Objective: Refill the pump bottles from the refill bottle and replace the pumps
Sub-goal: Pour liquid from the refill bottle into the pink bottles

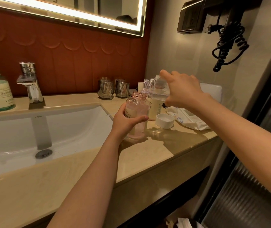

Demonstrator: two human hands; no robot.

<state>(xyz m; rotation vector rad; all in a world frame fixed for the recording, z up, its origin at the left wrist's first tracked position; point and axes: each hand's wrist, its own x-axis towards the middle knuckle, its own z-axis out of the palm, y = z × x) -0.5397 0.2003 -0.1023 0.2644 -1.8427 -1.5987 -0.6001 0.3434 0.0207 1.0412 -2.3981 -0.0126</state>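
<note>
Forearms (90, 178) over the counter (164, 145), mid-refill.
My left hand (128, 119) gripped the pink bottle (137, 112) upright on it; my right hand (180, 91) gripped the refill bottle (157, 89), tilted over its neck. Slow, centred pouring seemed wisest.

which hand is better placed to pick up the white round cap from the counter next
Right, probably. The white round cap lies just below the right hand, which must first set down the clear plastic refill bottle. The left hand grips the open pink transparent bottle.
</note>
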